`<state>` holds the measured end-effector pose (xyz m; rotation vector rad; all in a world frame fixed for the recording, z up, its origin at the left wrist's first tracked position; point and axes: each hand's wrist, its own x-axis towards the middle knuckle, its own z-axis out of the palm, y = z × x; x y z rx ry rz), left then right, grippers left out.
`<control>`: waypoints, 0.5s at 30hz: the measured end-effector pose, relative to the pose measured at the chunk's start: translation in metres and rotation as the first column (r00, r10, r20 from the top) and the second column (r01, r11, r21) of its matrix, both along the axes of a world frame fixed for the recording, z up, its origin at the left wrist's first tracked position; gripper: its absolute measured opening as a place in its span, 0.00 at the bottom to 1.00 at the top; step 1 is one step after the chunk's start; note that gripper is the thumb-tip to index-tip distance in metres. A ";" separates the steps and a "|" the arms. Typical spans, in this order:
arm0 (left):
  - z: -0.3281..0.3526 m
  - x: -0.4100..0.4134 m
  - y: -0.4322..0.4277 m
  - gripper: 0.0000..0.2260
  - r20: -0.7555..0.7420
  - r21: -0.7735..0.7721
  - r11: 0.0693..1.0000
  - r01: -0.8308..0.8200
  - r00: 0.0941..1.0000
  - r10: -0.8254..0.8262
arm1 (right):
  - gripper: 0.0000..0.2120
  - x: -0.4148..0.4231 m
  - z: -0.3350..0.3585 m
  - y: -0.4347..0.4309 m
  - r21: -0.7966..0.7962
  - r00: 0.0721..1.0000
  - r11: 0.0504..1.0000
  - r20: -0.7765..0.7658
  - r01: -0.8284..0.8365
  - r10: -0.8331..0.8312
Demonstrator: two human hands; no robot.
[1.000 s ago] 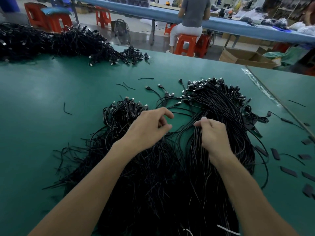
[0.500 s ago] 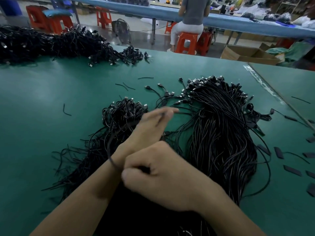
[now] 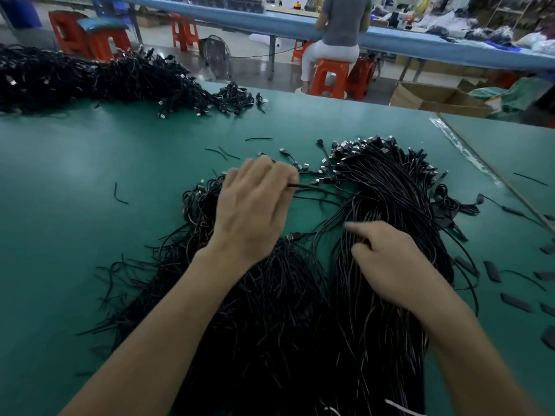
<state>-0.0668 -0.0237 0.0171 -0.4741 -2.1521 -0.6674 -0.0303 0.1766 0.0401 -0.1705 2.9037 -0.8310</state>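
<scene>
The left hand is hovering over the middle of the green table, its fingers curling round and pinching one thin black cable, which is running out toward 3 o'clock; the right hand is lying at 4 o'clock from it, index finger stretching out and the other fingers digging into the right bundle; whether it is gripping any strand I cannot tell, since the fingertips are hiding among the wires. The left heap is spreading under the left wrist and touching the right bundle near the bottom edge; loose plug ends are lying at 12 o'clock, just past the left fingers, crowding the held cable's path. Short wire scraps are lying at 9 o'clock, well apart; flat black strips are scattering at 3 o'clock beside the bundle. A far pile is stretching along the table edge at 10 o'clock. Beyond, at 12 o'clock, a person is sitting on an orange stool at a blue bench; a cardboard box is standing at 1 o'clock.
</scene>
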 end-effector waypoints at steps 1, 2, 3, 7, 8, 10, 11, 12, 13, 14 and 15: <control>-0.002 0.001 0.003 0.12 0.047 -0.101 0.994 -0.034 0.998 0.039 | 0.25 0.003 0.004 -0.005 -0.097 0.998 0.994 -0.045 -0.041 0.037; -0.003 0.001 0.005 0.12 0.071 -0.187 0.981 -0.043 0.996 0.057 | 0.27 0.006 0.008 -0.012 -0.178 0.994 0.980 -0.081 -0.092 0.079; -0.004 0.002 0.009 0.10 0.090 -0.252 0.967 -0.026 0.995 0.050 | 0.28 0.008 0.009 -0.019 -0.221 0.988 0.966 -0.102 -0.133 0.113; -0.003 0.008 0.014 0.11 0.165 -0.312 0.943 0.116 0.984 -0.067 | 0.23 0.009 0.001 -0.030 -0.194 0.962 0.980 -0.272 -0.046 -0.009; -0.001 0.009 0.012 0.12 0.176 -0.310 0.941 0.135 0.981 -0.083 | 0.21 0.010 -0.001 -0.030 -0.209 0.928 0.978 -0.364 -0.002 -0.076; 0.000 0.011 0.009 0.13 0.207 -0.309 0.936 0.168 0.973 -0.106 | 0.20 0.013 -0.003 -0.028 -0.216 0.857 0.976 -0.499 0.018 -0.126; 0.001 0.012 0.008 0.14 0.233 -0.306 0.933 0.190 0.965 -0.120 | 0.21 0.012 -0.005 -0.026 -0.163 0.838 0.987 -0.536 0.013 -0.100; 0.001 0.013 0.007 0.15 0.260 -0.296 0.931 0.215 0.956 -0.138 | 0.22 0.010 -0.007 -0.025 -0.081 0.839 0.997 -0.542 0.004 -0.048; 0.000 0.014 0.006 0.15 0.284 -0.277 0.930 0.241 0.945 -0.161 | 0.24 0.009 -0.007 -0.025 -0.002 0.856 1.000 -0.517 -0.009 0.007; -0.001 0.015 0.005 0.14 0.302 -0.247 0.932 0.264 0.935 -0.185 | 0.26 0.008 -0.007 -0.025 0.043 0.880 0.999 -0.473 -0.028 0.045; -0.003 0.016 0.005 0.12 0.327 -0.200 0.937 0.285 0.921 -0.210 | 0.27 0.007 -0.005 -0.025 0.047 0.901 0.998 -0.428 -0.049 0.065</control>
